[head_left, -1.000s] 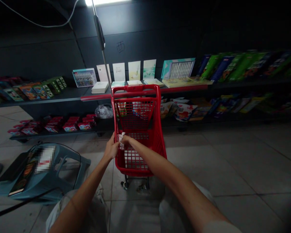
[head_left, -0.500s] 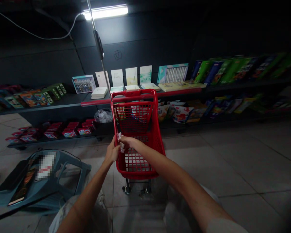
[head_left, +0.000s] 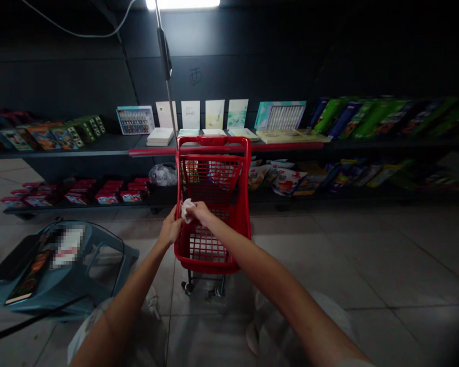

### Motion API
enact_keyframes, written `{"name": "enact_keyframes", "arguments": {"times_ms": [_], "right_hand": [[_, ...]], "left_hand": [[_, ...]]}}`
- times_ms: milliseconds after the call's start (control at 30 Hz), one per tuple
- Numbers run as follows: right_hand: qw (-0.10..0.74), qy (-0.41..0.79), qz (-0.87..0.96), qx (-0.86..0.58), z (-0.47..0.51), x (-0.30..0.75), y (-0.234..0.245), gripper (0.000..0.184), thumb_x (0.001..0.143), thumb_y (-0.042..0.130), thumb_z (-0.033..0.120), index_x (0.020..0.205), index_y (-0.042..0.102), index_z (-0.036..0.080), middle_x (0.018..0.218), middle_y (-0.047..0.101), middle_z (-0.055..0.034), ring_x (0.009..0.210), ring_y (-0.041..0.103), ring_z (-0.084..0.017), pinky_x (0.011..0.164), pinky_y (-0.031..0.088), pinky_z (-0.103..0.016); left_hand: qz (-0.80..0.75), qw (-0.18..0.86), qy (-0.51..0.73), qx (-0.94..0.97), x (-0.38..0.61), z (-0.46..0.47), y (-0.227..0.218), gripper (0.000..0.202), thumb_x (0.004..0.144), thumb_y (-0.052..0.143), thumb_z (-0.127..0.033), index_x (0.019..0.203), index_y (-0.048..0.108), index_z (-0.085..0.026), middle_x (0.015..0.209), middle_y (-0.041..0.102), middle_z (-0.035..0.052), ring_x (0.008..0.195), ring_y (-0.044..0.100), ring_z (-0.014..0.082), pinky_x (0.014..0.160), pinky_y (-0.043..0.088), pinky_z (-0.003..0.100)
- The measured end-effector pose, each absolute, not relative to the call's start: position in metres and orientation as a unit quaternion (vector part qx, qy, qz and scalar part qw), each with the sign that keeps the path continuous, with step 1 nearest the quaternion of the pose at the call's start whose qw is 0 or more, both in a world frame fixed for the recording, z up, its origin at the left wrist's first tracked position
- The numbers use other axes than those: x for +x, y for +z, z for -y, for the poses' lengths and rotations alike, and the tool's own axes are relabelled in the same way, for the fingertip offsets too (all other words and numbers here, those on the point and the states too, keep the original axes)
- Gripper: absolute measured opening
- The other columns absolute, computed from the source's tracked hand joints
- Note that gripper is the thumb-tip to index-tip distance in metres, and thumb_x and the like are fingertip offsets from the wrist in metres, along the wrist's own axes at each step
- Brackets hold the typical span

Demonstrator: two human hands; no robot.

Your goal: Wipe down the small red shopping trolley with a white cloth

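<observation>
A small red shopping cart (head_left: 245, 214) stands on the floor in front of me, its basket made of plastic lattice. My left hand (head_left: 171, 228) is closed around the cart's left side wall, with the outer fingers partly hidden behind it. Pinched in my right hand (head_left: 201, 212) is a crumpled white tissue (head_left: 187, 208), pressed against the inner face of that same side. The two hands almost meet at the wall.
Behind the cart runs a dark shelf (head_left: 110, 146) with upright books (head_left: 214, 114), boxes and snack bags (head_left: 286, 181). A grey-blue plastic stool (head_left: 99, 285) carrying a phone-like slab (head_left: 30, 278) stands at left. A thin metal pole (head_left: 170, 97) rises by the cart.
The view has tilted down a little. The cart has turned slightly, its near end shifting left. My right hand has moved the tissue a bit along the left side wall; my left hand keeps its hold.
</observation>
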State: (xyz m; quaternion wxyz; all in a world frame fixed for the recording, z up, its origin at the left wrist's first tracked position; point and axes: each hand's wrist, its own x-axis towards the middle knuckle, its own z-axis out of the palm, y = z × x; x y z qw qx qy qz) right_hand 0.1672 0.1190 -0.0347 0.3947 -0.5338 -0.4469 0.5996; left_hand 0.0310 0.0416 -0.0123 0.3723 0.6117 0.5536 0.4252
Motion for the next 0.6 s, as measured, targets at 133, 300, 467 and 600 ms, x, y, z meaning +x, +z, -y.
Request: {"name": "enact_keyframes", "arguments": {"times_ms": [133, 300, 467, 600], "right_hand": [[0.451, 0.593, 0.461, -0.482, -0.129, 0.173, -0.033, 0.034, 0.071, 0.066, 0.011, 0.105, 0.064, 0.016, 0.083, 0.071, 0.0006, 0.065, 0.064, -0.011, 0.067, 0.055, -0.023], [0.387, 0.620, 0.533, -0.425, -0.113, 0.174, -0.050, 0.033, 0.072, 0.065, 0.011, 0.104, 0.060, 0.018, 0.078, 0.066, 0.0036, 0.063, 0.059, -0.011, 0.062, 0.051, -0.021], [0.307, 0.624, 0.578, -0.427, -0.106, 0.183, -0.055, 0.017, 0.081, 0.063, 0.020, 0.098, 0.060, 0.018, 0.073, 0.064, 0.0027, 0.061, 0.058, -0.012, 0.056, 0.048, -0.020], [0.296, 0.579, 0.603, -0.463, -0.108, 0.191, -0.050, 0.017, 0.079, 0.070, 0.019, 0.093, 0.061, 0.016, 0.075, 0.065, 0.0013, 0.062, 0.058, -0.010, 0.057, 0.048, -0.018]], "left_hand": [[-0.562, 0.369, 0.402, 0.622, 0.028, -0.040, -0.015, 0.078, 0.073, 0.052, -0.022, 0.151, 0.048, -0.024, 0.128, 0.070, 0.0025, 0.115, 0.064, 0.0286, 0.102, 0.048, 0.040], [-0.595, 0.352, 0.367, 0.622, 0.030, -0.034, -0.012, 0.081, 0.073, 0.050, -0.021, 0.153, 0.045, -0.024, 0.129, 0.069, 0.0038, 0.115, 0.064, 0.0297, 0.102, 0.047, 0.040], [-0.586, 0.347, 0.372, 0.630, 0.035, -0.027, -0.010, 0.075, 0.075, 0.050, -0.022, 0.150, 0.047, -0.022, 0.130, 0.069, 0.0055, 0.114, 0.064, 0.0287, 0.104, 0.047, 0.040], [-0.587, 0.342, 0.368, 0.635, 0.037, -0.023, -0.011, 0.071, 0.074, 0.051, -0.022, 0.146, 0.050, -0.024, 0.129, 0.069, 0.0044, 0.113, 0.064, 0.0280, 0.103, 0.046, 0.040]]}}
